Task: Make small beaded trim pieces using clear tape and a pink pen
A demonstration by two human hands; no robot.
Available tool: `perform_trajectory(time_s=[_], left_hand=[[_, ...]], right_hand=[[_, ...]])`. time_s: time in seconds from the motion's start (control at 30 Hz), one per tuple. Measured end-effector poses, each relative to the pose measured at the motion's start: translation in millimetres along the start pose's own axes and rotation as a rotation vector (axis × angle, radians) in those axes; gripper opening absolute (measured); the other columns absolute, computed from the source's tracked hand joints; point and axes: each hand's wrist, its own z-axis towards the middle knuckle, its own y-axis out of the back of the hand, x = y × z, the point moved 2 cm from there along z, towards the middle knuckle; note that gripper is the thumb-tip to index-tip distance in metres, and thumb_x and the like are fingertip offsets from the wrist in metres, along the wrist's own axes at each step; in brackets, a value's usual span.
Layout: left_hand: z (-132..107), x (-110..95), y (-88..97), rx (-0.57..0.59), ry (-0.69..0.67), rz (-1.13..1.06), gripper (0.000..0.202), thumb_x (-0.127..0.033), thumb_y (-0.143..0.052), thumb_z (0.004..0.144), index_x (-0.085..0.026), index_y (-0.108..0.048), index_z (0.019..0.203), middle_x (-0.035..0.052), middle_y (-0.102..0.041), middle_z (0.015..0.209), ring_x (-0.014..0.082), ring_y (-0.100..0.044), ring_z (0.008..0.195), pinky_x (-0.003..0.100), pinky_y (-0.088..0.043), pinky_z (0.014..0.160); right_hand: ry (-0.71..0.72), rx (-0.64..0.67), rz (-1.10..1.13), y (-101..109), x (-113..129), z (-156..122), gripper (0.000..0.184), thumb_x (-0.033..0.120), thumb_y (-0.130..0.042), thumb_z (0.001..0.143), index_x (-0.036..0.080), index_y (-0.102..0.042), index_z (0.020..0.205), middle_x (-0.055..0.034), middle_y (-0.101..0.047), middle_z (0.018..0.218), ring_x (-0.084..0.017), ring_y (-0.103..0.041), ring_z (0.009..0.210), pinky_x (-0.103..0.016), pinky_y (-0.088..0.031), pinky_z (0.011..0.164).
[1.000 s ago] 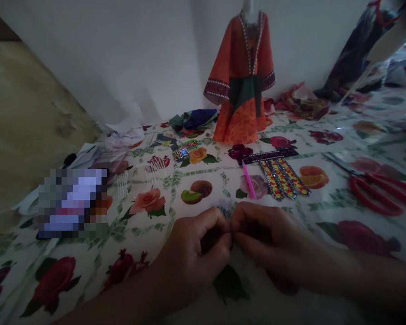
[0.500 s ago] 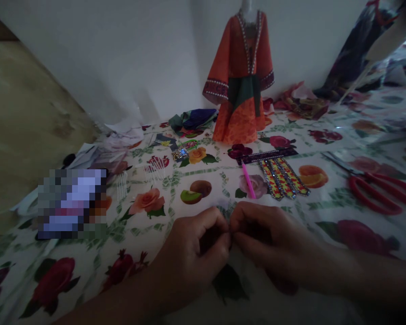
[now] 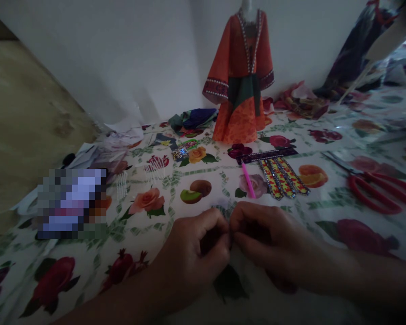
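Note:
My left hand (image 3: 192, 253) and my right hand (image 3: 267, 239) meet fingertip to fingertip low in the middle of the view, over a floral tablecloth (image 3: 145, 216). Both are curled into a pinch. Whatever sits between the fingertips is too small and dark to make out. Just beyond the hands lie a pink stick (image 3: 248, 179) and three yellow-red beaded trim strips (image 3: 283, 178) under a dark purple strip (image 3: 267, 155).
A small orange robe-like dress (image 3: 242, 76) on a stand rises at the back by the white wall. Red-handled scissors (image 3: 375, 187) lie at the right. Fabric scraps (image 3: 192, 119), sequin pieces (image 3: 181, 152) and papers (image 3: 118, 140) litter the back left. A blurred-out patch (image 3: 72, 203) lies at the left.

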Motion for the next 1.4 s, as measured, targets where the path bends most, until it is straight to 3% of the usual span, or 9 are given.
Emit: perform_trajectory(time_s=[1.4], left_hand=[[-1.3,0.5,2.1,-0.016,0.016,0.033,0.011,-0.02,-0.05,0.086,-0.019,-0.053,0.075,-0.0058,-0.049,0.058,0.0081,-0.039,0.05,0.019,-0.029,0.044]], right_hand=[[-0.016,0.005,0.052,-0.6,-3.3,1.7,0.011,0.028,-0.051,0.097,0.022,-0.051,0.089,0.009,-0.051,0.062,-0.002,-0.042,0.033,-0.009,-0.029,0.028]])
